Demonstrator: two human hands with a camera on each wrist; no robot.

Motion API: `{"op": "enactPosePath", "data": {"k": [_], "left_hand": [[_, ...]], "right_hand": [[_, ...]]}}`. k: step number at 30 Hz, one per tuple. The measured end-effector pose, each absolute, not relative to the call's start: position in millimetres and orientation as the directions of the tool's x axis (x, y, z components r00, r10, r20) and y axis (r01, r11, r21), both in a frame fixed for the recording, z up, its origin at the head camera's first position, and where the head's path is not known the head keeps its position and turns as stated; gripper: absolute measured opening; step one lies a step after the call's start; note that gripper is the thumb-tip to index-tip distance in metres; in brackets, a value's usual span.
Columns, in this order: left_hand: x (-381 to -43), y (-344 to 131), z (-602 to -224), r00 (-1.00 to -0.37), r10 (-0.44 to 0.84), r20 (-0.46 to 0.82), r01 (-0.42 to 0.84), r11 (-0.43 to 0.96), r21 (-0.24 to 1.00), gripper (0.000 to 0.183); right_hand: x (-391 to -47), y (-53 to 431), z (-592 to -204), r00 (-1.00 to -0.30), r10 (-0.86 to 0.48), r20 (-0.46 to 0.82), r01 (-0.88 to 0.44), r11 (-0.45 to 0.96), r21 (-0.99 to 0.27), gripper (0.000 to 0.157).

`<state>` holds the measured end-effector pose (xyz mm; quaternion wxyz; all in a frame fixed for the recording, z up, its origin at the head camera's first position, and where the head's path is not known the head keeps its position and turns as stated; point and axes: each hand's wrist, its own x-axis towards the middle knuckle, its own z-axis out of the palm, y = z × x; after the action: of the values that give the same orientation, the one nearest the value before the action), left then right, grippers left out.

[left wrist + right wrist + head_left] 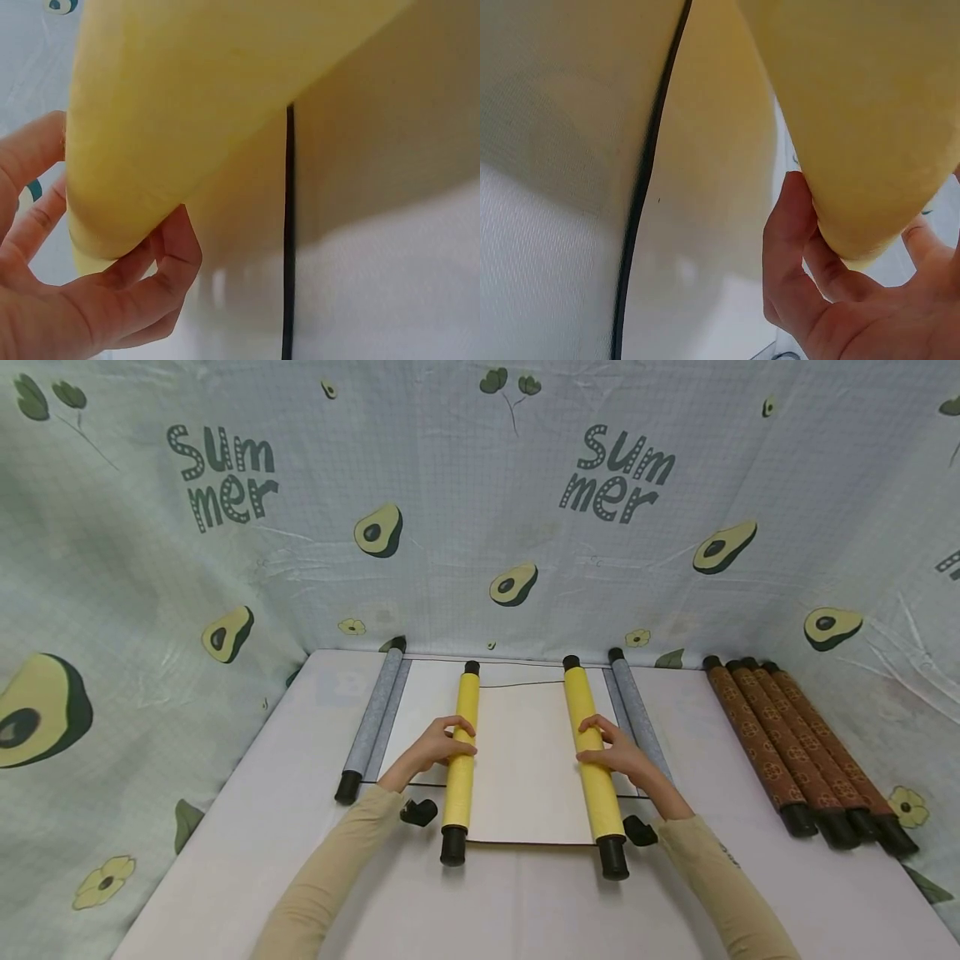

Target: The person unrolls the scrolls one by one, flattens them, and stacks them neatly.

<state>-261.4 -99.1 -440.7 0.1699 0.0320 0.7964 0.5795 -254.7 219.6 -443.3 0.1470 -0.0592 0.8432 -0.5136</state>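
Note:
A yellow scroll is partly unrolled, its cream sheet stretched between two yellow rolls with black end knobs. My left hand grips the left yellow roll around its middle, and in the left wrist view its fingers bend around the roll's edge. On the other side my right hand holds the right yellow roll the same way, thumb and fingers on opposite sides in the right wrist view. Beneath lies a grey scroll, opened out, with its left roll and right roll flanking the yellow one.
Several brown patterned scrolls with black knobs lie side by side at the table's right. A printed cloth with avocados hangs behind and along the sides of the white table. A small black piece shows near the left wrist.

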Motion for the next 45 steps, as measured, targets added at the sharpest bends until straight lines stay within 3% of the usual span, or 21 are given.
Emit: {"op": "enactPosePath", "data": {"k": [13,29,37,45], "left_hand": [[-265,-104,-445,-0.927,0.291,-0.236,-0.141,0.313,0.939,0.033],[-262,-108,-440,-0.934,0.278,-0.223,-0.116,0.355,0.928,0.026],[-263,-107,-443,-0.944,0.248,-0.216,-0.106,0.391,0.914,0.031],[-265,-110,-445,-0.941,0.246,-0.234,-0.125,0.391,0.912,0.03]], "right_hand": [[-254,224,-443,-0.948,-0.274,-0.164,0.028,0.441,-0.897,0.043],[-254,225,-441,-0.964,-0.255,-0.082,-0.043,0.45,-0.892,0.025],[-254,225,-442,-0.965,-0.25,-0.077,-0.05,0.468,-0.882,0.034],[-257,230,-443,-0.952,-0.289,-0.096,-0.022,0.377,-0.926,0.032]]}}
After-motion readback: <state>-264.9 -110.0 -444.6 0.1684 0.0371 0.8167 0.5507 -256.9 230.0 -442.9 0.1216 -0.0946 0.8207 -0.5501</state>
